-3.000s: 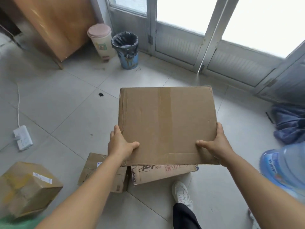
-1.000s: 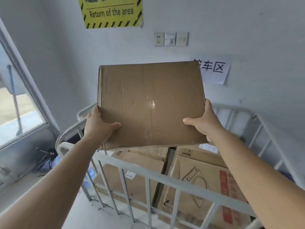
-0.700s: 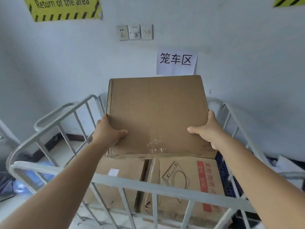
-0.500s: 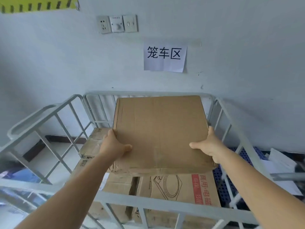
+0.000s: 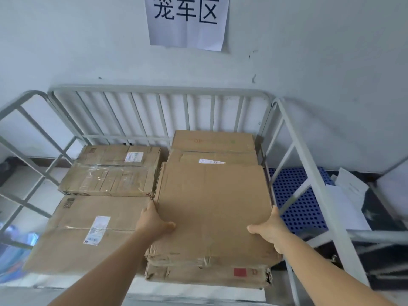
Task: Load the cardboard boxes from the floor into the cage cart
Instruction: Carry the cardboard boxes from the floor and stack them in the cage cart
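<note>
While in cage cart [image 5: 159, 90]: flat box [image 5: 212, 208], L hand [image 5: 152, 221] & R hand [image 5: 270, 229] gripping its sides.

Both arms reach forward, bare to the wrist.
The left hand [image 5: 152, 224] and right hand [image 5: 270, 230] each grip with thumb on top, fingers curled under.

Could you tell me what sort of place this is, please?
Probably a storeroom or a warehouse's loading corner. A grey metal cage cart stands against a plain wall, stacked with taped cardboard boxes bearing shipping labels, and a printed paper sign hangs above it. Both hands hold another box over the stack.
</note>
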`<action>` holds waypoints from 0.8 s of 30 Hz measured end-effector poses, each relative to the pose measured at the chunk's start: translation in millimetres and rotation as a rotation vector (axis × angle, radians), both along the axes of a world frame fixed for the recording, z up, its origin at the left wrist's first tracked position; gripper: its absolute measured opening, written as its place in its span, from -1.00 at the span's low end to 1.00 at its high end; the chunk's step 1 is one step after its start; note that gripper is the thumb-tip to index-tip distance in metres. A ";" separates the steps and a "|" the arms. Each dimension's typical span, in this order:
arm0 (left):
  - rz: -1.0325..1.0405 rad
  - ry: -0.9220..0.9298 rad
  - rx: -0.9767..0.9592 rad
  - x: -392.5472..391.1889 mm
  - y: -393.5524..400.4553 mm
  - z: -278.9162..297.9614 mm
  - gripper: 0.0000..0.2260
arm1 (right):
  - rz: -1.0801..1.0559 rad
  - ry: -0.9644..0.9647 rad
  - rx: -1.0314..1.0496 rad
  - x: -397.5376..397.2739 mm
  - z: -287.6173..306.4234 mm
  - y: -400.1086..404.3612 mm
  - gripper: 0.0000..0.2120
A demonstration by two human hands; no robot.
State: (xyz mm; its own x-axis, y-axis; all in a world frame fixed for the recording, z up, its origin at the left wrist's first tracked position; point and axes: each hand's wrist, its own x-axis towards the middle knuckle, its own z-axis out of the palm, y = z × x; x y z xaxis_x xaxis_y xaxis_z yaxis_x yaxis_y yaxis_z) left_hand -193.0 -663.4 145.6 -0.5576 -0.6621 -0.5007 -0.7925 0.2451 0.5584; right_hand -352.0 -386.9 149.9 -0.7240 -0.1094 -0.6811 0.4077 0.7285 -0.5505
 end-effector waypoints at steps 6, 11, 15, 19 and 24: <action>-0.043 -0.052 -0.016 -16.5 -3.4 -29.1 -0.31 | -0.045 -0.005 0.037 -6.0 -27.0 -2.0 0.11; -0.053 -0.059 -0.028 -28.3 -2.4 -46.5 -0.27 | -0.076 -0.005 0.047 -8.4 -43.1 -1.0 0.11; -0.058 -0.076 -0.024 -29.5 2.5 -56.0 -0.34 | -0.077 -0.014 0.054 -10.3 -52.8 2.1 0.09; -0.049 -0.093 -0.030 -28.4 4.7 -62.5 -0.33 | -0.058 -0.018 0.067 -15.0 -58.2 1.0 0.09; -0.044 -0.110 -0.032 -33.4 4.6 -65.5 -0.31 | -0.005 -0.035 0.123 -25.7 -57.6 -5.2 0.10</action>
